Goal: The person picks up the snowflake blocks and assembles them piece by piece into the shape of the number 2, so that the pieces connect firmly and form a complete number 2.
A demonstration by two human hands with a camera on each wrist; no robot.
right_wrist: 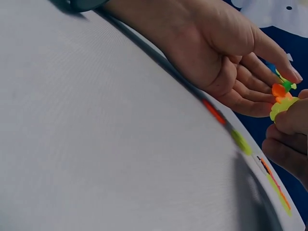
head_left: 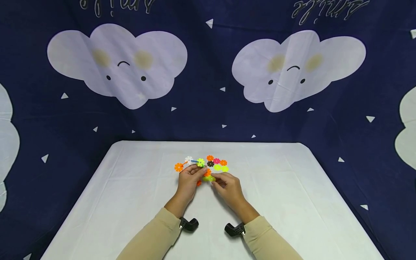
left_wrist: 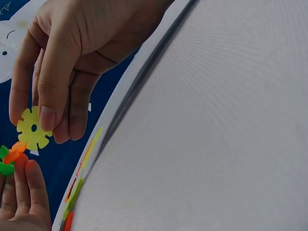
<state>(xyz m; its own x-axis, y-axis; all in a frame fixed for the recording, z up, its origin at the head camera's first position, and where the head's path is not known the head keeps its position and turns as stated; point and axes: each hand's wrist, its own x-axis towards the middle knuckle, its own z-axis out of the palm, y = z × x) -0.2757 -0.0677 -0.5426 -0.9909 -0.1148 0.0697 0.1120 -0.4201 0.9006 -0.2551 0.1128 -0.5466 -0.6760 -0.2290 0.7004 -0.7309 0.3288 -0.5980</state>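
My left hand (head_left: 188, 178) holds a chain of notched, flower-shaped plastic interlocking discs. An orange disc (head_left: 178, 167) ends it at the left, followed by a white disc (head_left: 189, 160), a blue one seen edge-on, and a yellow-green disc (head_left: 200, 162). Near the thumb, a green disc (right_wrist: 288, 85) joins an orange disc (left_wrist: 16, 152). Between thumb and fingertips, my right hand (head_left: 229, 186) pinches a yellow disc (left_wrist: 32, 129). In both wrist views its edge is right at the orange disc. The left palm (right_wrist: 211, 53) faces the right wrist camera.
Loose discs lie on the white table (head_left: 130, 216) just beyond the hands: an orange one (head_left: 210, 157), a pink one (head_left: 216, 161), a black one (head_left: 210, 164) and several others. A red-orange disc (head_left: 199, 183) lies beside the left hand. A dark blue cloud-print cloth (head_left: 208, 65) hangs behind.
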